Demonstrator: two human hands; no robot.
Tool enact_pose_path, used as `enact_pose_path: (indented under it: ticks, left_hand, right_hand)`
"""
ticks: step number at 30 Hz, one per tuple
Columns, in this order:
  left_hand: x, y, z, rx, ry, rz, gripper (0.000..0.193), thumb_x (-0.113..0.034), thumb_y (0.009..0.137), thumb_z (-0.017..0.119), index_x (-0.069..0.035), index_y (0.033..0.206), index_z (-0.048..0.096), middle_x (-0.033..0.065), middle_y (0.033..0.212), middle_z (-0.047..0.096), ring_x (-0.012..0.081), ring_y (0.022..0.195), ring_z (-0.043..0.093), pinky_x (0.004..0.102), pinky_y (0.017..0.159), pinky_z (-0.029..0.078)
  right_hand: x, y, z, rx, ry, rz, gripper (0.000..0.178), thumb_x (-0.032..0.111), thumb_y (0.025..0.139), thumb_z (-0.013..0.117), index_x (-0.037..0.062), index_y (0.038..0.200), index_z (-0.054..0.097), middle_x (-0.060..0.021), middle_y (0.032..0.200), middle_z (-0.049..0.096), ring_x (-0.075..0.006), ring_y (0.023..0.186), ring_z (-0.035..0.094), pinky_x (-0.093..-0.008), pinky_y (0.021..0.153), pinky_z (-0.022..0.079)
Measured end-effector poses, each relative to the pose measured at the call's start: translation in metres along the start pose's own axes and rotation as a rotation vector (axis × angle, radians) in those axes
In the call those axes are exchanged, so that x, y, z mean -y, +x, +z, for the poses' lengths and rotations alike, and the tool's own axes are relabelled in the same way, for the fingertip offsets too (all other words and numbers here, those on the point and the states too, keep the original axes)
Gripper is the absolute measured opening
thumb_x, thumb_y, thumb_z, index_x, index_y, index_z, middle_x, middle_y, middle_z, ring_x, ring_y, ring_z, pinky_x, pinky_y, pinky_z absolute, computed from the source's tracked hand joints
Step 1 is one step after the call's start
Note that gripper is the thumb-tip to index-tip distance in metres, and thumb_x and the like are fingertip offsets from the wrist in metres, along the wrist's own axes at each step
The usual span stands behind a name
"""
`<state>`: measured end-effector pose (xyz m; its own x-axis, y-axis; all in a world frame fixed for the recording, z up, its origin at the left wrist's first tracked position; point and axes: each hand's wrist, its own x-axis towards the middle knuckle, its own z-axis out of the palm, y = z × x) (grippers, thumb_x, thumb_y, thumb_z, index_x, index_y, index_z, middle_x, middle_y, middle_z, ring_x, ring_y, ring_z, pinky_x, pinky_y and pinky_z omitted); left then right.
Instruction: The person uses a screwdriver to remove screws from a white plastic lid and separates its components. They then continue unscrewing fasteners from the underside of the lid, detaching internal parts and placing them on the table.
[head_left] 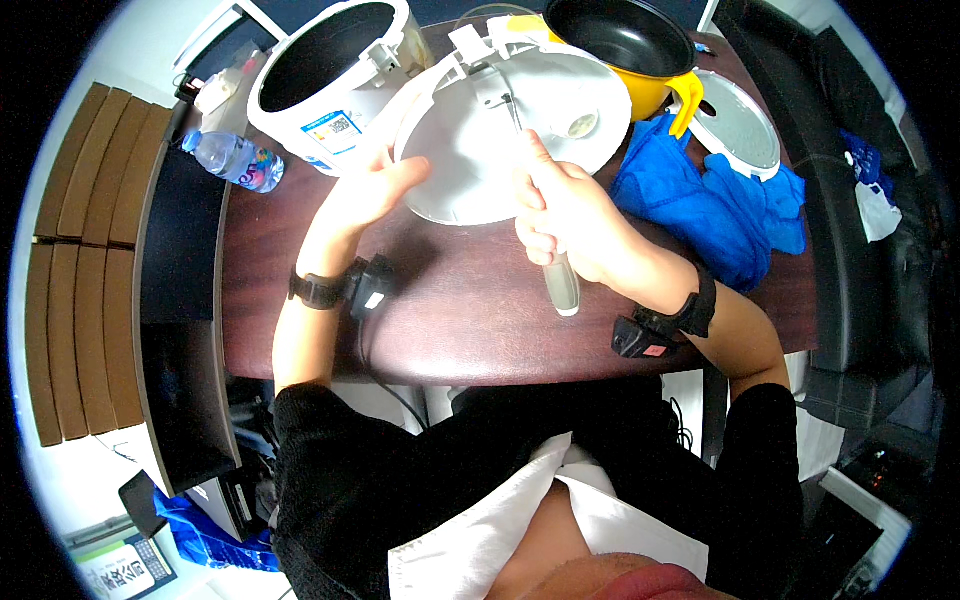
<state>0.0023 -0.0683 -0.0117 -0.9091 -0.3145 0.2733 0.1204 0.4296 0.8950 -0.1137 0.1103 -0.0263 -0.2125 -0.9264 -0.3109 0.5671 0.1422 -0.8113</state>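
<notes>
A white domed appliance lid (465,175) is tilted up over the table, its hollow inside facing me. At its left rim, my left hand (368,195) grips the edge with the thumb on the inner side. Wrapped round the grey handle of a screwdriver (564,290) is my right hand (580,220), thumb stretched along the tool. The thin metal shaft runs up into the lid, and its tip meets a small fitting near the hinge end. Whether a screw sits under the tip is too small to tell.
Behind the lid stands a white rice cooker body (345,125) with a dark interior. A yellow pot (645,90) is at the back right, near a blue cloth (690,190) and a round inner lid (735,125). A plastic bottle (235,160) lies at the left table edge.
</notes>
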Motion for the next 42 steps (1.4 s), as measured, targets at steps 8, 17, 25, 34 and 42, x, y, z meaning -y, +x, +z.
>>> enact_pose_path:
  ticks: [8,17,25,34,42]
  left_hand:
    - [-0.007,0.0,0.009,-0.058,-0.031,0.095,0.058,-0.005,0.071,0.056,-0.002,0.127,0.042,0.0084,0.119,0.05,0.0159,0.109,0.045,0.0283,0.093,0.035]
    - [-0.036,0.0,0.014,-0.013,0.01,0.103,0.063,0.0,0.069,0.051,-0.006,0.129,0.034,0.0088,0.115,0.05,0.0164,0.108,0.045,0.0273,0.093,0.035]
    - [-0.02,-0.002,0.0,0.021,0.123,0.11,0.062,0.004,0.067,0.046,-0.002,0.129,0.042,0.0099,0.121,0.049,0.0154,0.11,0.044,0.0245,0.094,0.033]
    - [-0.016,-0.001,0.012,-0.097,0.104,0.189,0.057,0.003,0.067,0.046,0.0,0.124,0.046,0.0112,0.117,0.053,0.0171,0.107,0.048,0.0266,0.093,0.035]
    - [-0.017,-0.005,0.017,-0.131,0.166,0.236,0.056,0.003,0.066,0.045,-0.001,0.122,0.049,0.0134,0.118,0.054,0.0196,0.11,0.049,0.0283,0.094,0.035]
  right_hand:
    - [0.0,-0.006,0.004,0.044,0.033,0.029,0.052,0.053,0.092,0.03,0.0133,0.059,0.032,0.0042,0.047,0.025,-0.0089,0.036,0.032,-0.0235,0.036,0.031]
    - [-0.007,0.002,0.004,0.002,-0.047,-0.046,0.052,0.053,0.092,0.032,0.0125,0.058,0.032,0.0039,0.047,0.027,-0.0089,0.036,0.033,-0.0235,0.036,0.031]
    - [-0.009,0.0,0.006,0.044,-0.028,-0.033,0.052,0.052,0.092,0.033,0.0128,0.058,0.032,0.0042,0.047,0.027,-0.0088,0.036,0.033,-0.0227,0.037,0.031]
    - [-0.001,-0.009,0.021,0.0,0.07,0.077,0.053,0.056,0.09,0.032,0.0137,0.058,0.032,0.0043,0.047,0.026,-0.0098,0.038,0.032,-0.0247,0.039,0.032]
    - [0.0,-0.007,0.009,-0.059,-0.188,0.002,0.052,0.053,0.091,0.032,0.0145,0.057,0.029,0.0045,0.046,0.027,-0.0073,0.035,0.029,-0.0225,0.034,0.027]
